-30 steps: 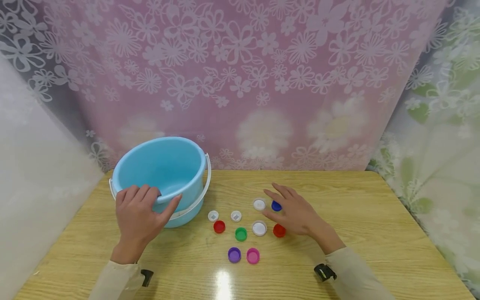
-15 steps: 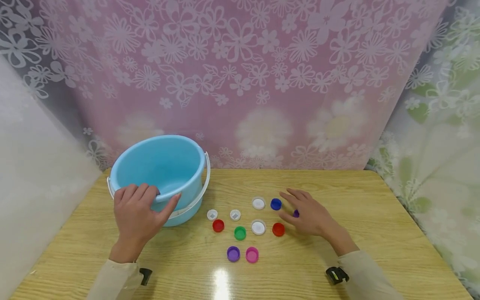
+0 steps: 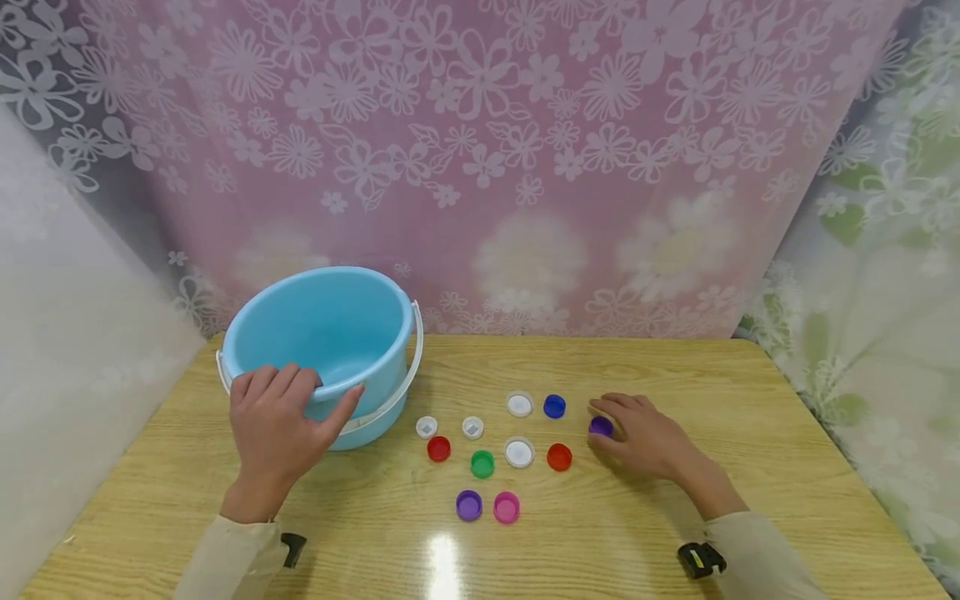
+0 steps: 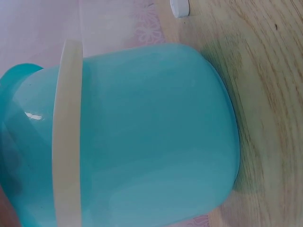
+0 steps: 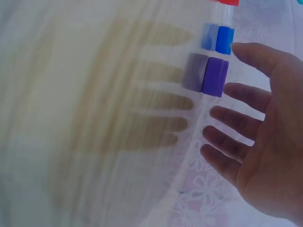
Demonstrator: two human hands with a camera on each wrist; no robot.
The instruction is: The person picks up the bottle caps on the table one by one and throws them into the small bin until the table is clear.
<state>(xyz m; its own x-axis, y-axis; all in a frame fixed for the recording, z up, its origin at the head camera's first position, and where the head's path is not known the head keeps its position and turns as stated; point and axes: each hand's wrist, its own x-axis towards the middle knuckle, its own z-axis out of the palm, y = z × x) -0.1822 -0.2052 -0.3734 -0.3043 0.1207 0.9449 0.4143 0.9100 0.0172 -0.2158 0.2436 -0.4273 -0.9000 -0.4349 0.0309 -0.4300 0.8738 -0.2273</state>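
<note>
1. At the left, a light-blue round plastic bucket (image 3: 382, 367) is standing mouth-up on a yellow wood-grain table (image 3: 750, 400); its near rim is hiding part of the inside.
2. The left hand (image 3: 273, 429) is grasping that near rim, fingers curling over it, presumably steadying the bucket.
3. A white plastic carrying handle (image 3: 411, 379) is hanging round the bucket's right and near side, crossing between bucket and caps, though well below the mouth.
4. Just right of the bucket, a small white plastic cap with a diamond mark (image 3: 427, 427) is lying beside a red round plastic cap (image 3: 438, 448).
5. Farther right, a light-purple round cap (image 3: 468, 506) and a pink round cap (image 3: 506, 507) are sitting nearest the person, with a second diamond-marked white cap (image 3: 472, 428) and a green round cap (image 3: 482, 464) lying farther off.
6. Next, two white discs with clear rims (image 3: 519, 452), a blue round cap (image 3: 554, 406) and another red cap (image 3: 559, 457) are lying apart, perhaps spaced for easy pinching.
7. At the right, a dark-purple round cap (image 3: 601, 426) is sitting between thumb and fingers of the right hand (image 3: 654, 437); they are spreading loosely about it, gripping nothing; contact is hard to tell.
</note>
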